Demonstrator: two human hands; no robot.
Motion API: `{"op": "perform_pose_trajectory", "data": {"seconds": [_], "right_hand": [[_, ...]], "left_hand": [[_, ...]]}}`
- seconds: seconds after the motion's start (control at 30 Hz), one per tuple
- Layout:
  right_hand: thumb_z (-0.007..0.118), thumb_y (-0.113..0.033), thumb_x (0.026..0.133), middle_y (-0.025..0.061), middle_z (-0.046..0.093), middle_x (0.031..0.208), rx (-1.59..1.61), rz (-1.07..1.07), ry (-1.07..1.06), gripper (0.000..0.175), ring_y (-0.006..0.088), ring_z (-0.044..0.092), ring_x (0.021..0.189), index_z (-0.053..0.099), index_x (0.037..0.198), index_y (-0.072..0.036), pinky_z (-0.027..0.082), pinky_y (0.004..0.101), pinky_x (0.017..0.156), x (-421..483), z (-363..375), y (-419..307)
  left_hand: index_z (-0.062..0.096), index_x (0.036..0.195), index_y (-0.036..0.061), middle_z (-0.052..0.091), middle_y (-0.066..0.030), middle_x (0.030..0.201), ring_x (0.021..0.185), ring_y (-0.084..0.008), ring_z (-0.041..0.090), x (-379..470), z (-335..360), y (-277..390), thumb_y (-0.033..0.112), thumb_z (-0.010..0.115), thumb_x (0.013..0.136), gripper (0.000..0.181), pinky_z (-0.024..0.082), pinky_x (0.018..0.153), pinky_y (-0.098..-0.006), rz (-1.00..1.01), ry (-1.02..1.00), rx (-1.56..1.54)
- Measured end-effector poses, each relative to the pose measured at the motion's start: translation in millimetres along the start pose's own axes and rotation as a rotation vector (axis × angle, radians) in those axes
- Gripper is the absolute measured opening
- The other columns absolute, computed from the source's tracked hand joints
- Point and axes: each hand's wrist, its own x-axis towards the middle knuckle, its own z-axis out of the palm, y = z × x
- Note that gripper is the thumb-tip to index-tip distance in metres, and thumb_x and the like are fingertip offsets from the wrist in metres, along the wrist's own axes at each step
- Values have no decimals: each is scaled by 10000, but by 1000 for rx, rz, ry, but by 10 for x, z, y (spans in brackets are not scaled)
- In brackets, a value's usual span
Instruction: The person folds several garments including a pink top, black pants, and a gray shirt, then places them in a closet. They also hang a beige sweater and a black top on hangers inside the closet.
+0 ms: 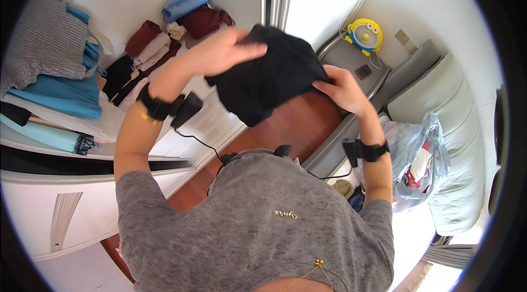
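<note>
A black cloth garment (pixel 273 69), partly folded, is held up in the air in front of me. My left hand (pixel 228 53) lies on its upper left part, thumb on top and the other fingers hidden behind the cloth. At its right edge, my right hand (pixel 339 86) pinches the fabric between thumb and fingers. Left of the garment is a shelf with rolled and folded clothes, among them a blue striped roll (pixel 186 1), a dark red bundle (pixel 206 21) and a folded pink piece (pixel 152 51).
A grey knitted garment (pixel 49 41) and a blue garment (pixel 66 94) lie at the shelf's left. On a grey bedside surface stand a yellow fan (pixel 365 36) and a phone (pixel 363 71). A clear plastic bag of clothes (pixel 424 164) lies on the bed.
</note>
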Motion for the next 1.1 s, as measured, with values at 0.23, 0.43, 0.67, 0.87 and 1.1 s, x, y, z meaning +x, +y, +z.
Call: {"op": "perform_pose_trajectory", "data": {"seconds": [0.23, 0.43, 0.67, 0.87, 1.1], "right_hand": [[421, 207, 489, 106, 589, 908, -140, -272, -119, 438, 263, 594, 877, 643, 790, -20, 481, 315, 741, -449, 120, -611], [600, -224, 820, 115, 574, 1023, 370, -45, -519, 381, 210, 567, 934, 485, 1127, -30, 459, 321, 800, -127, 1184, -674], [607, -189, 846, 99, 501, 1270, 1294, 524, -740, 586, 201, 469, 1171, 351, 1339, -2, 360, 326, 979, -558, 1222, -391], [589, -104, 863, 64, 544, 1185, 872, 601, -670, 447, 144, 503, 1081, 437, 1267, 8, 390, 284, 936, -663, 1380, 78], [538, -117, 892, 81, 582, 1099, 1014, 731, -434, 323, 169, 561, 991, 496, 1183, 17, 453, 292, 860, -261, 1573, 243]], "left_hand": [[565, 1060, -16, 631, -152, 915, 820, -242, 584, -740, 795, 193, 322, 574, 869, 388, 451, 766, -329, 84, -701, -287], [561, 1065, -33, 622, -122, 926, 864, -217, 567, -823, 722, -51, 328, 562, 879, 406, 438, 790, -315, 83, -664, -359], [407, 1301, 25, 534, -164, 1188, 1095, -222, 517, -1112, 1336, -872, 597, 342, 886, 710, 410, 937, -333, -494, 29, -1460], [293, 1381, 82, 429, -130, 1309, 1177, -232, 431, -1568, 1590, -1016, 690, 282, 834, 818, 337, 981, -375, -873, 241, -1226], [328, 1366, 83, 530, -77, 1170, 1003, -154, 526, -1715, 1500, -1064, 278, 553, 885, 565, 413, 861, -269, -615, 355, -1181]]}}
